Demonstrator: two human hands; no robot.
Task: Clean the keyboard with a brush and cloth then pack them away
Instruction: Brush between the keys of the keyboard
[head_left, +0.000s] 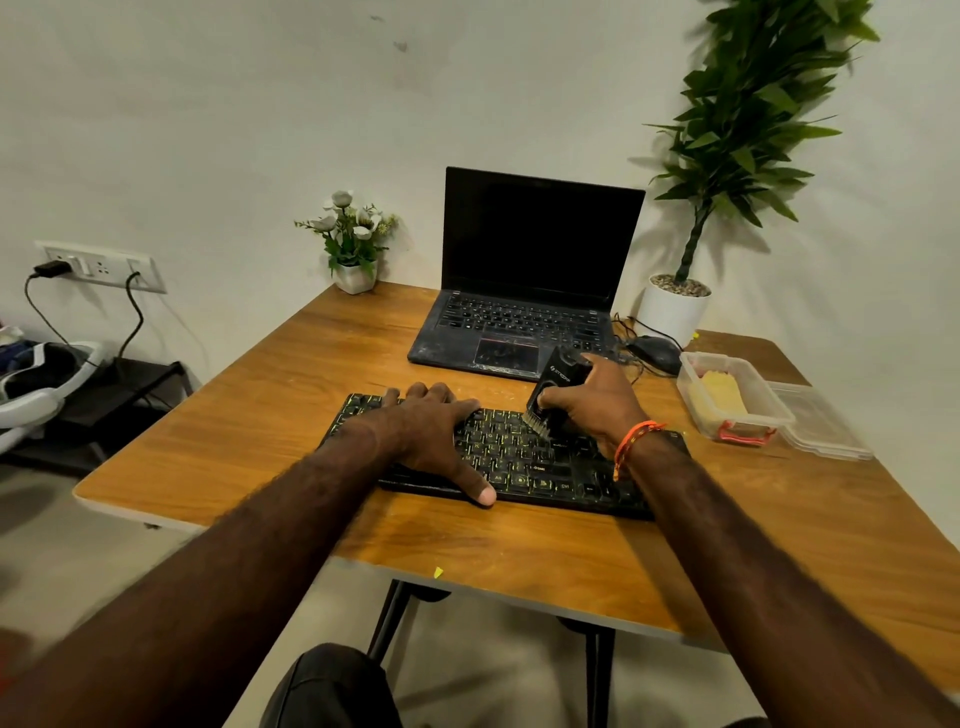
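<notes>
A black keyboard (524, 457) with yellow-lit legends is lying near the front edge of a wooden bench (249, 431), square to the person seated there. The right hand (597, 400) is holding a black brush (550, 400) upright, its grip clamped around the body, and the pale bristles are touching the keys toward the middle of the board. The left hand (436, 431) is pressing flat on the keyboard's left half, fingers spread apart, with the thumb reaching the front edge. An orange thread band (631, 441) is circling the right wrist. Just behind the keyboard, an open laptop (524, 275) is sitting with its screen dark. A black mouse (655, 351) is resting to its right, near a clear plastic box (732, 397) holding a yellow cloth (719, 392); the box's lid (818, 421) is lying beside it. A small flower pot (353, 244) and a tall potted plant (727, 156) are standing at the back.
</notes>
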